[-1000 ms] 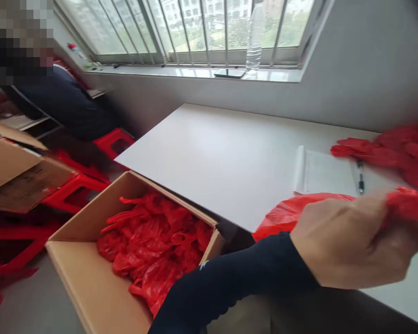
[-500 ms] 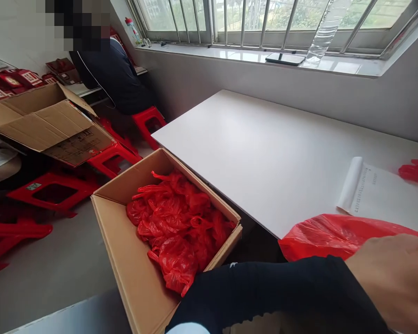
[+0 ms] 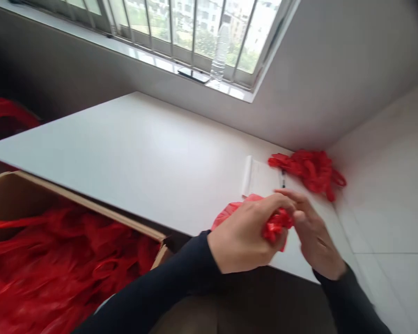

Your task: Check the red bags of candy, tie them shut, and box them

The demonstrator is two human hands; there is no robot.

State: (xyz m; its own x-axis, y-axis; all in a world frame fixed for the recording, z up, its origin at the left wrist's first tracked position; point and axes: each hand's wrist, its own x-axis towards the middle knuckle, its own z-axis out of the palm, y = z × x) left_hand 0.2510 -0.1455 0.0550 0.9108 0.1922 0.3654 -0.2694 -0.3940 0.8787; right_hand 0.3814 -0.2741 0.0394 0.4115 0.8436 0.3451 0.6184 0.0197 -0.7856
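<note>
My left hand point(image 3: 245, 239) is wrapped round a red plastic bag point(image 3: 278, 225), whose bunched part sticks out by the thumb. Part of the bag spreads out behind that hand, over the table's front edge. My right hand point(image 3: 315, 234) meets the bunched part from the right, fingers bent against it and fingertips partly hidden. Just beyond both hands lies a notepad point(image 3: 263, 178) with its cover rolled back, and a dark pen point(image 3: 283, 178) rests at its right side.
A white table point(image 3: 160, 148) runs along the wall under a barred window. Crumpled red bags point(image 3: 311, 169) lie in its far right corner. At left, a cardboard box point(image 3: 90, 204) holds red bags point(image 3: 66, 260). A phone point(image 3: 194, 75) and clear bottle point(image 3: 220, 53) are on the sill.
The view has swung right. My left hand has gone from being stretched over the red bag to gripping it bunched up, and my right hand has come into view against it.
</note>
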